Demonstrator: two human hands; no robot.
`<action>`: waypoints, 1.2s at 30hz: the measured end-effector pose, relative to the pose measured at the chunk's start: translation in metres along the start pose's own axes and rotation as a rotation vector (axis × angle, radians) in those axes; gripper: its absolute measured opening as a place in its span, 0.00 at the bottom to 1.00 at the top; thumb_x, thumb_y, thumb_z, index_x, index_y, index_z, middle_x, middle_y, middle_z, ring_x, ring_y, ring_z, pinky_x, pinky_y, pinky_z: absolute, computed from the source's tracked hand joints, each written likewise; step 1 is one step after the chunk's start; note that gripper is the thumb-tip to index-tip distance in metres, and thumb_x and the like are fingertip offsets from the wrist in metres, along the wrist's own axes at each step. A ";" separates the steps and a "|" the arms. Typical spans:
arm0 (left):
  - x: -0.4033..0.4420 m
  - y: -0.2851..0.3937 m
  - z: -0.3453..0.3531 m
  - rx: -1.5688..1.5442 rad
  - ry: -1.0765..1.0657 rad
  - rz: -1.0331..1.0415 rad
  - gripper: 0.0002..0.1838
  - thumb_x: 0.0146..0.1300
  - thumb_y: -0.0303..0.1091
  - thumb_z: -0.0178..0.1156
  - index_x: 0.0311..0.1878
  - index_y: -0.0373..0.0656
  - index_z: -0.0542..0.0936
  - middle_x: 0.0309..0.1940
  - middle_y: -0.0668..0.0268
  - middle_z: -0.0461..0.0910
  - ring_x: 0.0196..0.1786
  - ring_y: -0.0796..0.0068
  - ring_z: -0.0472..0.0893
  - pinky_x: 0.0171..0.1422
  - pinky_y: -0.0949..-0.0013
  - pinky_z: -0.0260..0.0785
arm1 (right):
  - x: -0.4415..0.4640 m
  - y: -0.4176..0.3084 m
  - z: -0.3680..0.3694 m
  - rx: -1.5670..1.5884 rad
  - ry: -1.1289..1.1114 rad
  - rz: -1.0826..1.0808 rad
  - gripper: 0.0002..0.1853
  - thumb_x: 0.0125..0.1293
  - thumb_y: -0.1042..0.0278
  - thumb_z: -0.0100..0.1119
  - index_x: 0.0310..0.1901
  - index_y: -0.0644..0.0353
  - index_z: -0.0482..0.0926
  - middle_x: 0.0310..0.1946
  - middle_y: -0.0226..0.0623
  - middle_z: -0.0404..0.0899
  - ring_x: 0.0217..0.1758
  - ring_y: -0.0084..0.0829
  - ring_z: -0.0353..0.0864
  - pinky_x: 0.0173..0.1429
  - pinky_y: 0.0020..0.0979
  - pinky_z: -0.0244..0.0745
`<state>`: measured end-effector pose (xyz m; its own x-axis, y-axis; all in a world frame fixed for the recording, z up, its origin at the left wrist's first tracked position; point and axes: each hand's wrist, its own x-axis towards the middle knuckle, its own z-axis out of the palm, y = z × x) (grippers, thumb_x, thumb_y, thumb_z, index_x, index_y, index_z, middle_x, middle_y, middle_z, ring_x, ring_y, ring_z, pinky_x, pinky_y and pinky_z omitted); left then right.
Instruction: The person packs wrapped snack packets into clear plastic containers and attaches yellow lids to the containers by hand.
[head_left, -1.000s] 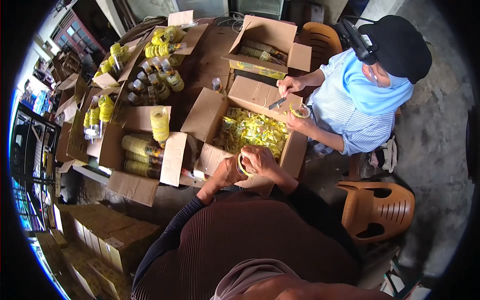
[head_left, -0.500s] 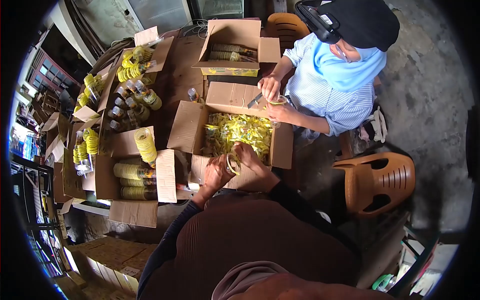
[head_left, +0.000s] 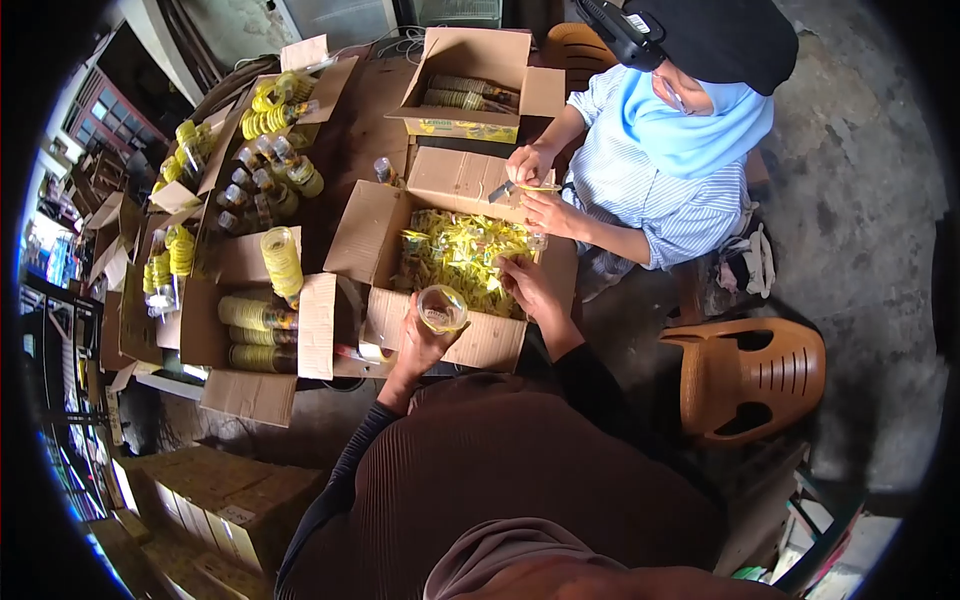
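Note:
My left hand [head_left: 421,345] is closed around a clear plastic cup [head_left: 441,309] with a yellowish rim. The cup's round opening faces up toward me, over the near flap of a cardboard box [head_left: 480,175]. Yellow plastic scraps [head_left: 455,245] fill that box. My right hand [head_left: 532,291] is over the box's right part, close to the scraps, its fingers curled together. Whatever those fingers pinch, if anything, is too small to make out.
Across the box, a co-worker [head_left: 650,170] holds a blade [head_left: 502,191] and a yellow-rimmed piece. Stacked cups [head_left: 265,345] lie in a carton at left, with more cups [head_left: 470,95] in a box behind. An orange plastic chair [head_left: 750,380] stands at right.
My hands have parted: the right moved off the cup, rightward over the scraps, while the left keeps the cup and tilts its opening upward. The co-worker's hands shifted slightly. The camera view moved a little.

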<state>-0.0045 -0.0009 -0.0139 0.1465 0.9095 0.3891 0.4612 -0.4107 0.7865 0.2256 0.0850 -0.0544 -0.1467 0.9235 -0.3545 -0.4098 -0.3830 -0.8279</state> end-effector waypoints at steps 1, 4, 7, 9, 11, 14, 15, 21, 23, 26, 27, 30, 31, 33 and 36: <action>0.008 0.028 -0.010 -0.049 -0.085 -0.140 0.43 0.49 0.34 0.73 0.64 0.35 0.58 0.45 0.51 0.78 0.44 0.52 0.80 0.52 0.57 0.72 | 0.001 0.004 0.000 0.131 -0.042 0.035 0.07 0.67 0.65 0.62 0.37 0.56 0.74 0.25 0.23 0.76 0.24 0.17 0.74 0.27 0.19 0.67; 0.003 0.032 -0.008 -0.219 -0.040 -0.278 0.34 0.52 0.34 0.69 0.61 0.35 0.66 0.47 0.57 0.78 0.50 0.64 0.78 0.57 0.62 0.69 | -0.005 0.006 -0.003 0.394 -0.056 0.199 0.08 0.67 0.70 0.60 0.46 0.60 0.77 0.30 0.27 0.80 0.29 0.19 0.79 0.32 0.19 0.76; -0.002 0.025 0.000 -0.262 -0.042 -0.324 0.33 0.54 0.35 0.67 0.61 0.36 0.66 0.49 0.57 0.77 0.52 0.66 0.77 0.60 0.64 0.67 | -0.017 -0.007 -0.001 0.340 -0.136 0.237 0.12 0.68 0.71 0.59 0.52 0.61 0.77 0.33 0.28 0.81 0.32 0.22 0.82 0.37 0.20 0.81; -0.006 0.024 0.005 -0.269 -0.018 -0.314 0.33 0.53 0.35 0.68 0.60 0.35 0.66 0.49 0.57 0.77 0.52 0.66 0.77 0.60 0.63 0.67 | -0.023 -0.018 0.000 0.318 -0.140 0.263 0.11 0.67 0.70 0.61 0.49 0.59 0.78 0.35 0.28 0.82 0.33 0.22 0.82 0.36 0.20 0.79; -0.007 0.031 0.007 -0.246 0.012 -0.298 0.31 0.53 0.34 0.68 0.59 0.36 0.68 0.48 0.58 0.78 0.51 0.65 0.78 0.60 0.63 0.68 | -0.024 -0.017 -0.004 0.297 -0.144 0.290 0.09 0.66 0.69 0.62 0.47 0.58 0.79 0.37 0.28 0.83 0.34 0.22 0.82 0.35 0.20 0.78; -0.012 0.030 0.010 -0.225 -0.004 -0.247 0.31 0.51 0.28 0.69 0.58 0.35 0.68 0.47 0.57 0.79 0.50 0.62 0.80 0.59 0.63 0.70 | -0.020 -0.007 -0.014 0.229 -0.155 0.243 0.09 0.65 0.65 0.63 0.45 0.57 0.80 0.35 0.24 0.82 0.33 0.19 0.79 0.32 0.18 0.72; -0.014 0.029 0.012 -0.224 0.002 -0.246 0.31 0.51 0.28 0.69 0.58 0.35 0.68 0.47 0.57 0.79 0.50 0.62 0.80 0.59 0.63 0.70 | -0.024 -0.010 -0.010 0.192 -0.155 0.168 0.09 0.65 0.64 0.64 0.44 0.56 0.80 0.34 0.23 0.81 0.32 0.17 0.77 0.32 0.18 0.69; -0.029 0.022 0.017 -0.210 0.026 -0.261 0.33 0.50 0.27 0.69 0.59 0.35 0.67 0.47 0.55 0.79 0.50 0.60 0.80 0.58 0.60 0.70 | -0.025 -0.017 0.000 0.163 -0.149 -0.041 0.07 0.65 0.64 0.64 0.40 0.56 0.80 0.30 0.22 0.78 0.29 0.14 0.71 0.32 0.18 0.66; -0.033 0.017 0.018 -0.197 0.030 -0.240 0.33 0.50 0.28 0.70 0.59 0.35 0.67 0.47 0.55 0.79 0.50 0.59 0.80 0.58 0.60 0.70 | -0.020 -0.017 0.001 0.192 -0.086 -0.065 0.06 0.65 0.64 0.64 0.39 0.57 0.80 0.30 0.23 0.77 0.29 0.15 0.70 0.32 0.19 0.66; -0.034 0.019 0.016 -0.176 0.024 -0.222 0.33 0.50 0.29 0.70 0.59 0.34 0.67 0.46 0.54 0.79 0.50 0.59 0.80 0.58 0.60 0.70 | -0.016 -0.023 0.006 0.301 -0.058 -0.044 0.09 0.65 0.62 0.64 0.40 0.57 0.79 0.30 0.23 0.76 0.29 0.16 0.70 0.33 0.19 0.67; -0.033 0.021 0.015 -0.156 0.005 -0.247 0.33 0.51 0.29 0.70 0.59 0.34 0.67 0.46 0.54 0.79 0.50 0.59 0.80 0.58 0.60 0.70 | -0.014 -0.022 0.003 0.301 -0.058 -0.048 0.09 0.65 0.62 0.64 0.40 0.57 0.79 0.30 0.23 0.76 0.29 0.16 0.70 0.33 0.19 0.67; -0.032 0.025 0.010 -0.152 -0.021 -0.286 0.33 0.50 0.30 0.70 0.59 0.35 0.67 0.47 0.54 0.79 0.51 0.58 0.80 0.58 0.60 0.70 | -0.011 -0.024 0.000 0.534 -0.269 0.030 0.13 0.65 0.59 0.64 0.44 0.58 0.79 0.31 0.23 0.75 0.30 0.17 0.69 0.34 0.20 0.68; -0.032 0.025 0.009 -0.158 -0.026 -0.289 0.33 0.50 0.30 0.70 0.59 0.35 0.68 0.47 0.55 0.79 0.51 0.58 0.80 0.58 0.60 0.70 | -0.013 -0.026 0.002 0.543 -0.291 0.037 0.16 0.65 0.57 0.64 0.47 0.59 0.78 0.31 0.23 0.75 0.30 0.17 0.70 0.35 0.20 0.68; -0.032 0.024 0.006 -0.162 -0.030 -0.293 0.33 0.50 0.30 0.70 0.58 0.35 0.68 0.47 0.55 0.79 0.51 0.58 0.80 0.58 0.61 0.70 | -0.017 -0.031 0.007 0.544 -0.337 0.044 0.22 0.66 0.51 0.61 0.52 0.61 0.78 0.32 0.23 0.75 0.31 0.17 0.70 0.37 0.20 0.68; -0.029 0.022 0.000 -0.123 -0.064 -0.251 0.33 0.49 0.30 0.71 0.58 0.35 0.69 0.47 0.55 0.79 0.51 0.58 0.80 0.58 0.61 0.70 | -0.020 -0.034 0.015 0.498 -0.350 0.032 0.26 0.67 0.45 0.58 0.53 0.62 0.78 0.33 0.23 0.75 0.32 0.16 0.70 0.37 0.20 0.67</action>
<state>0.0015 -0.0368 -0.0078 0.0977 0.9843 0.1469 0.3811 -0.1734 0.9081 0.2286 0.0798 -0.0121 -0.4185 0.8970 -0.1421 -0.7595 -0.4315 -0.4868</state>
